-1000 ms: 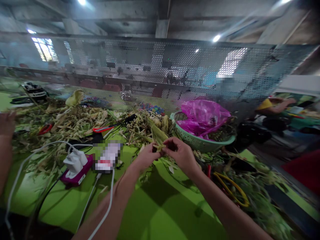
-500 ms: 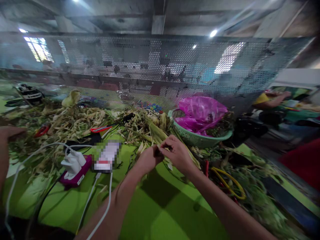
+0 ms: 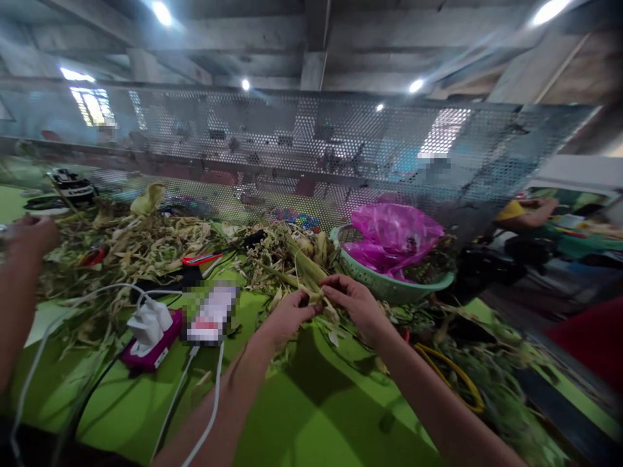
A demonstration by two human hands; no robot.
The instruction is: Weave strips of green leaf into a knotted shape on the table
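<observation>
My left hand (image 3: 291, 316) and my right hand (image 3: 351, 302) meet over the green tabletop (image 3: 311, 415). Between their fingertips is a pale yellow-green, husk-like leaf (image 3: 316, 295), its loose ends hanging below. Both hands are closed in a pinch, fingers bent around the leaf. Just beyond them, a heap of dry leaves and stalks (image 3: 270, 259) includes a long broad green leaf (image 3: 307, 267). A green plastic colander (image 3: 389, 285) holding a magenta plastic bag (image 3: 394, 237) stands behind my right hand.
A phone (image 3: 213, 314) lies left of my hands, beside a purple power strip (image 3: 154, 347) with white cables. An orange-handled cutter (image 3: 202, 258) and yellow-handled tool (image 3: 455, 376) lie among plant scraps. Another person's hand (image 3: 36, 237) is at far left. A perforated metal screen (image 3: 272, 149) stands behind.
The view has tilted up slightly. My fingertips have drawn a little apart, showing more of the leaf between them. The other person's hand at left has risen and moved inward.
</observation>
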